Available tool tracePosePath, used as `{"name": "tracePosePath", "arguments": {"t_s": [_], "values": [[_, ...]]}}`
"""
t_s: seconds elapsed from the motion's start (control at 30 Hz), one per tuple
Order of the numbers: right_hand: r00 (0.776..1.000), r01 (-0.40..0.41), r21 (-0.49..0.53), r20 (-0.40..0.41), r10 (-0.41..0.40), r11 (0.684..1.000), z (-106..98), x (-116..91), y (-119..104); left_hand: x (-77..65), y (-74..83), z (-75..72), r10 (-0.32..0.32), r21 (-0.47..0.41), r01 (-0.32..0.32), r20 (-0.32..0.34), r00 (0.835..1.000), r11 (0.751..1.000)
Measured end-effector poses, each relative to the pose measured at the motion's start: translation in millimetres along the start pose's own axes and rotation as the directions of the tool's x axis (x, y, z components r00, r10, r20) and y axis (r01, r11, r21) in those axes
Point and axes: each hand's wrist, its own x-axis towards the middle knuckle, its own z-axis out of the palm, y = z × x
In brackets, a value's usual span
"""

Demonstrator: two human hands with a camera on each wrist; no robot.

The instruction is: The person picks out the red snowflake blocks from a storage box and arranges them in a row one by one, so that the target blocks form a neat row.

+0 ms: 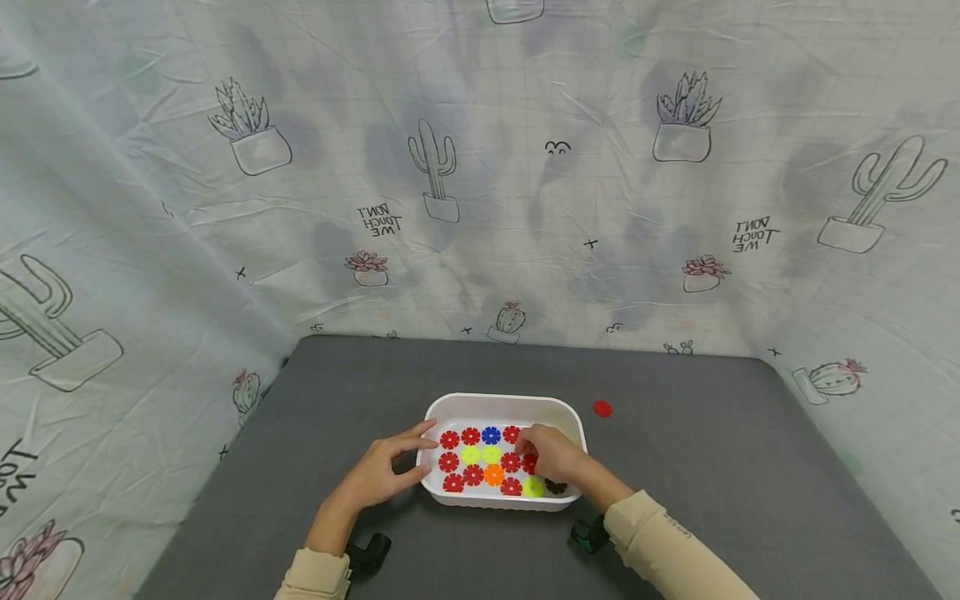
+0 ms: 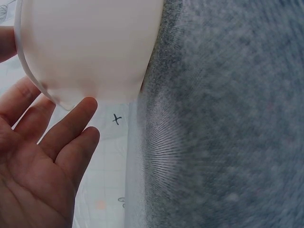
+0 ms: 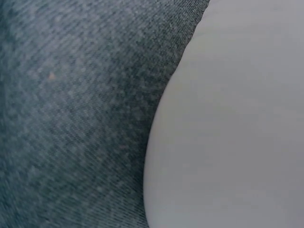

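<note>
A white plastic tub (image 1: 501,502) holds rows of notched, snowflake-like discs, most of them red (image 1: 449,439). Among these are a blue disc (image 1: 491,435), an orange disc (image 1: 493,474), several yellow discs (image 1: 532,487) and a dark disc (image 1: 556,486). At the tub's left end rests my left hand (image 1: 380,472), fingers spread and fingertips at the rim; the left wrist view shows this hand (image 2: 42,147) against the outer wall (image 2: 95,52). My right hand (image 1: 557,454) reaches inside the right half, fingers bent down beside a partly covered red disc (image 1: 529,464). Whether it pinches a disc is hidden.
One loose red disc (image 1: 602,408) lies on the grey tabletop (image 1: 675,433), beyond the tub's right end. A white curtain (image 1: 495,183) printed with cacti hangs behind and at the sides. In the right wrist view, the tub's pale wall (image 3: 228,133) hides the hand.
</note>
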Motion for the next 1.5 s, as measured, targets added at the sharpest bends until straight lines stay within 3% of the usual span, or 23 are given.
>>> {"name": "tracePosePath", "arguments": {"t_s": [0.23,0.47,0.77,1.1,1.5], "values": [[1.000,0.002,-0.004,0.017,-0.002,1.000,0.3,-0.1,-0.8,0.0,0.2,-0.2,0.000,-0.007,0.000,0.000,1.000,1.000],[1.000,0.023,-0.038,-0.001,-0.023,0.999,1.2,0.3,0.6,-0.1,-2.1,0.7,0.047,0.006,-0.047,-0.013,0.999,0.999],[0.999,0.033,-0.033,-0.016,-0.033,0.999,1.4,1.1,2.0,-0.7,-0.3,-0.1,0.025,-0.002,-0.025,-0.006,1.000,1.000],[1.000,0.031,0.045,-0.005,-0.031,0.999,-0.9,-2.7,-1.2,-0.2,-1.3,0.4,0.030,0.001,-0.030,-0.005,1.000,1.000],[0.997,0.043,0.166,-0.068,-0.032,0.985,-6.1,-5.8,-0.3,0.2,-3.8,0.6,0.032,0.005,-0.032,-0.002,0.999,0.999]]}}
